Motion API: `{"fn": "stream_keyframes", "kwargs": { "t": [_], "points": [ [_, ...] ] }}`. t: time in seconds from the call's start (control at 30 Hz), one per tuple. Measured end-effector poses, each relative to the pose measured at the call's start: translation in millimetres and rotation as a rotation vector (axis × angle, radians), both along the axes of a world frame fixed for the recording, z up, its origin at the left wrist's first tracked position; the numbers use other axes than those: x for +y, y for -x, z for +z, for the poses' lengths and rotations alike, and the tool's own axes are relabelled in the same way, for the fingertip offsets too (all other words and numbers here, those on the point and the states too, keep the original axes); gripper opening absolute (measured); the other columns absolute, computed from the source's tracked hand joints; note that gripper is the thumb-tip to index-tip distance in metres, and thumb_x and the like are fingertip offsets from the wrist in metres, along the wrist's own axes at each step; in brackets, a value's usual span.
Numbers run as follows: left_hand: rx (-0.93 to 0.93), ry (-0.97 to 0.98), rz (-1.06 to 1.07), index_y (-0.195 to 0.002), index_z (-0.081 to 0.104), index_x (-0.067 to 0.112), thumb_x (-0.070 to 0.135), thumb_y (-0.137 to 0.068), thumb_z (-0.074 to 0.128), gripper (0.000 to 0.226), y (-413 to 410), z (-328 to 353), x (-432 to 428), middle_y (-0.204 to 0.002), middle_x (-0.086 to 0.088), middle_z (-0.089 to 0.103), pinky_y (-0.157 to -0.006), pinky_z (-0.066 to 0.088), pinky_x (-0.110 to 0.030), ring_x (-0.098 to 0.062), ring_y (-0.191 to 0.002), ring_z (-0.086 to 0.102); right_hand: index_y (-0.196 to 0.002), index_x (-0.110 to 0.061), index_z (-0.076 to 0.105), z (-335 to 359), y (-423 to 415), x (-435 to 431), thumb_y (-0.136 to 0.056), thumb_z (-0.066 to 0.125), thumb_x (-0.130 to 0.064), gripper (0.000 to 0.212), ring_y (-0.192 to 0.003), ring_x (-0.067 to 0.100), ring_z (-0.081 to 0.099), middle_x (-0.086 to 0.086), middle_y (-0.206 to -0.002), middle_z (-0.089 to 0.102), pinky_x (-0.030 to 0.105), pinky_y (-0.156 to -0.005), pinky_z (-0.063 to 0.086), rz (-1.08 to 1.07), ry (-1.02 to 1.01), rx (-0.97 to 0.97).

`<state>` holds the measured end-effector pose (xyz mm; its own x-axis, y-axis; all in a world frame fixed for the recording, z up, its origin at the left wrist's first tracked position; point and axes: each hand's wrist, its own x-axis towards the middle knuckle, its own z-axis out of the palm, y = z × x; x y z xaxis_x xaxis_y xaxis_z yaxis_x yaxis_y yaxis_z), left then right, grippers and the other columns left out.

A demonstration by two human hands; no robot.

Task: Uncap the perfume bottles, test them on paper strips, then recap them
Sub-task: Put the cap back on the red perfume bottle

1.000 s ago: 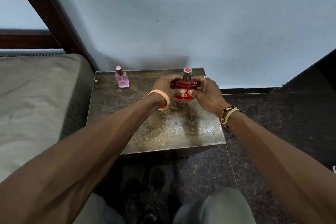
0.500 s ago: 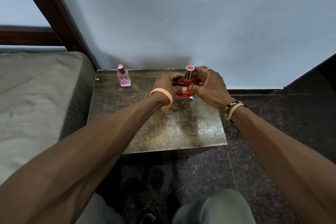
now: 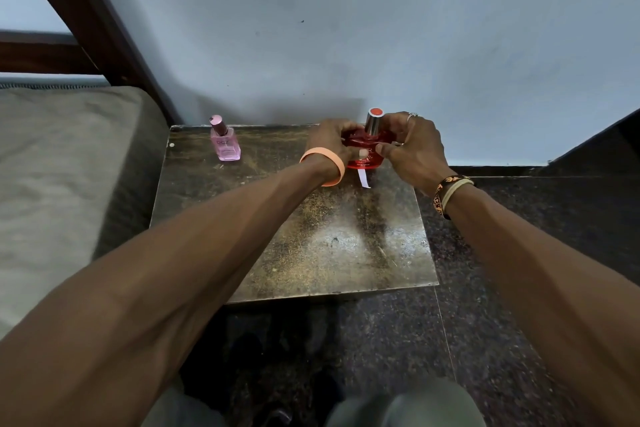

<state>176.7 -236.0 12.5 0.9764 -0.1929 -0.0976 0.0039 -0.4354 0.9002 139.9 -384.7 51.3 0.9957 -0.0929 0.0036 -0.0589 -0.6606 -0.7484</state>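
Note:
A round red perfume bottle (image 3: 366, 158) with a silver, red-topped cap (image 3: 374, 121) stands at the back of a small dark table (image 3: 311, 236). My left hand (image 3: 329, 140) grips the bottle's left side and my right hand (image 3: 412, 146) grips its right side, thumbs across the front. A white paper strip (image 3: 363, 178) pokes out from under the bottle toward me. A small pink perfume bottle (image 3: 225, 146), capped, stands alone at the table's back left, apart from both hands.
A bed with a grey-brown cover (image 3: 62, 184) borders the table on the left, with a dark wooden frame (image 3: 86, 10) behind it. A pale wall (image 3: 381, 28) rises right behind the table. Dark speckled floor (image 3: 519, 253) lies right and in front; my knees show below.
Both hands have lowered the red bottle toward the table's back, and the white paper strip now shows beneath it. The pink bottle has not moved.

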Motion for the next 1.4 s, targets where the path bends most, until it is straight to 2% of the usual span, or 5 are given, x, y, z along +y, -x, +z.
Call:
{"fn": "stream_keyframes", "kwargs": {
  "t": [0.17,0.57,1.03,1.2,1.4],
  "points": [
    [-0.020,-0.036,0.015,-0.108,0.071,0.014,0.008,-0.066,0.083,0.045,-8,-3,-3,-0.103,-0.003,0.074,-0.092,0.053,-0.034,-0.016,-0.094,0.068,-0.116,-0.019,0.070,-5,-9,-2,-0.078,0.072,0.001,0.043,-0.094,0.001,0.062,-0.013,-0.100,0.066,-0.002,-0.070,0.039,-0.014,0.004,-0.010],
    [-0.041,-0.064,0.023,-0.108,0.071,0.017,0.012,-0.068,0.083,0.042,-11,-6,-4,-0.104,0.000,0.073,-0.090,0.053,-0.032,-0.014,-0.093,0.067,-0.120,-0.017,0.069,-18,-17,-6,-0.080,0.072,0.000,0.044,-0.099,0.002,0.062,-0.009,-0.109,0.069,0.001,-0.076,0.042,-0.040,-0.043,0.012],
    [-0.021,-0.197,0.024,-0.113,0.067,0.013,0.009,-0.067,0.084,0.050,-8,5,-4,-0.112,-0.005,0.071,-0.093,0.052,-0.034,-0.020,-0.100,0.066,-0.130,-0.012,0.063,-20,-18,-12,-0.078,0.072,0.000,0.053,-0.110,0.013,0.065,0.002,-0.123,0.069,0.035,-0.101,0.051,-0.053,-0.049,0.094],
    [-0.021,-0.299,0.048,-0.119,0.061,0.013,0.010,-0.070,0.082,0.054,1,15,4,-0.120,-0.006,0.066,-0.093,0.052,-0.037,-0.022,-0.107,0.062,-0.136,-0.009,0.056,-11,-11,-12,-0.080,0.074,-0.003,0.059,-0.114,0.017,0.063,0.006,-0.130,0.064,0.039,-0.102,0.050,-0.101,-0.012,0.116],
    [-0.063,-0.303,0.052,-0.114,0.062,0.015,0.013,-0.072,0.081,0.045,18,33,21,-0.113,-0.004,0.067,-0.091,0.053,-0.039,-0.021,-0.101,0.064,-0.137,-0.009,0.054,10,11,-9,-0.083,0.074,-0.008,0.057,-0.114,0.020,0.062,0.006,-0.132,0.062,0.039,-0.102,0.050,-0.117,0.002,0.094]
  ]
}}
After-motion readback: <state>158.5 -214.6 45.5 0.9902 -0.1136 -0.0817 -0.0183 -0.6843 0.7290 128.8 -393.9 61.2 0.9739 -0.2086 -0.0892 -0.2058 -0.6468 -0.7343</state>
